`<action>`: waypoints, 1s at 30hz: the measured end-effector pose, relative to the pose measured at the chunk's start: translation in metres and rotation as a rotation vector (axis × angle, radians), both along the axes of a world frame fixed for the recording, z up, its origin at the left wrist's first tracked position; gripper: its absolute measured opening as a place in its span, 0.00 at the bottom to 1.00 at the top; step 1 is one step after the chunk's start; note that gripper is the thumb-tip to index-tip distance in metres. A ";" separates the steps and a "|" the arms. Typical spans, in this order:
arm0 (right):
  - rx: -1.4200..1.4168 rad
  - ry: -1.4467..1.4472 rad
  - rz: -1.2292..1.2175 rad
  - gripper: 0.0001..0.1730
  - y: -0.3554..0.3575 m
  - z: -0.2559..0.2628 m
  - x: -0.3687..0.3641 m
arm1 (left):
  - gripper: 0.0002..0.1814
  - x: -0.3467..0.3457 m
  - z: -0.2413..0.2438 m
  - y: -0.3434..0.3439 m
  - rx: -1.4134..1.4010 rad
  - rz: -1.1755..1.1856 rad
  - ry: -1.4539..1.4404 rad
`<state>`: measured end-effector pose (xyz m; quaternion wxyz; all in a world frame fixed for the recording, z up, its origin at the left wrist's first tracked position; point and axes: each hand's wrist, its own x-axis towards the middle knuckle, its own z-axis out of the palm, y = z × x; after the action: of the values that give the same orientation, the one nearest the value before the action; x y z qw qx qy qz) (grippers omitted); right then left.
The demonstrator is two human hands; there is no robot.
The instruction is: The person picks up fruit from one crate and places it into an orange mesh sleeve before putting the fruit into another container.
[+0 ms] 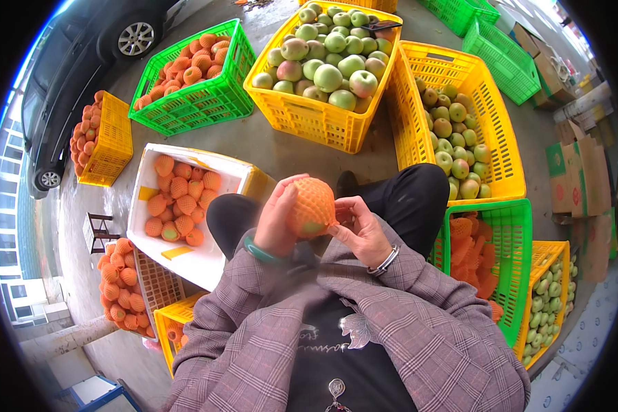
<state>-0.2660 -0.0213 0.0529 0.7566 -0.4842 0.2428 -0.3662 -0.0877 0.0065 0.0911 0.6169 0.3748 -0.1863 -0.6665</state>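
Note:
An apple in an orange foam net sleeve (311,206) is between my hands, above my lap. My left hand (279,219) wraps around its left side. With fingertips, my right hand (356,226) pinches the net's edge at the lower right. Some green skin shows through at the bottom. To the left, a white foam box (219,180) holds many netted apples. Bare green and reddish apples (335,72) fill the yellow crate (314,118) ahead, and more lie in the yellow crate (468,62) at the right. Orange foam nets (468,257) lie in a green crate (515,268) beside my right arm.
Netted apples also fill a green crate (201,108), a small yellow crate (110,149) and a container (159,280) at the left. A dark phone-like object (382,25) rests on the bare apples. A dark car (77,62), a small stool (99,232) and cardboard boxes (577,175) stand farther out.

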 end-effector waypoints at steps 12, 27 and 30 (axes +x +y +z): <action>-0.528 0.685 -0.082 0.10 0.001 -0.006 -0.004 | 0.11 -0.009 -0.022 0.023 0.030 0.091 -0.045; 0.813 -0.279 0.299 0.24 -0.005 -0.048 0.008 | 0.06 -0.022 -0.003 0.014 -0.312 -0.080 -0.488; 0.796 -0.500 0.274 0.28 -0.008 -0.172 -0.008 | 0.07 -0.034 -0.023 0.008 -0.237 -0.035 -0.287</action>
<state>-0.2741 -0.0289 -0.1194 0.9594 -0.0821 0.1086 -0.2470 -0.1216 0.0143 0.0679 0.6121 0.3875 -0.3559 -0.5904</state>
